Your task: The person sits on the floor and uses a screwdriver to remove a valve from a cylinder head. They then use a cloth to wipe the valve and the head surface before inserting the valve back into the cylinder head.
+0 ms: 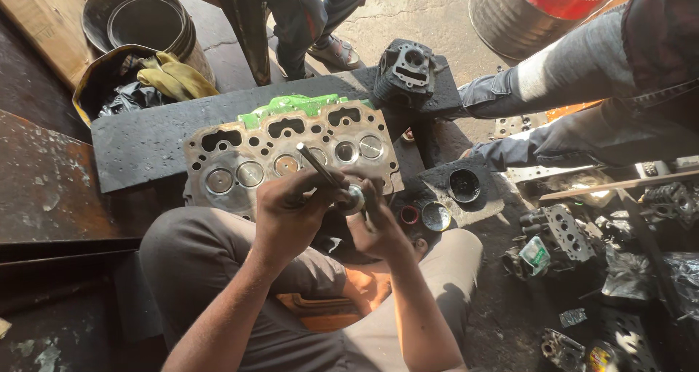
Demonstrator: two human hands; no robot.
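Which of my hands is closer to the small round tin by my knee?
Right. Your right hand is just beside the small round tin; your left hand is farther off, gripping the valve.

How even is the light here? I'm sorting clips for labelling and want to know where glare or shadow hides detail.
Head view: hard sunlight falls on the cylinder head and both hands, left hand and right hand; the valve they hold glints brightly; the left edge and lower right corner sit in deep shadow, so the scattered parts there read dimly; edges bend slightly from the wide lens.
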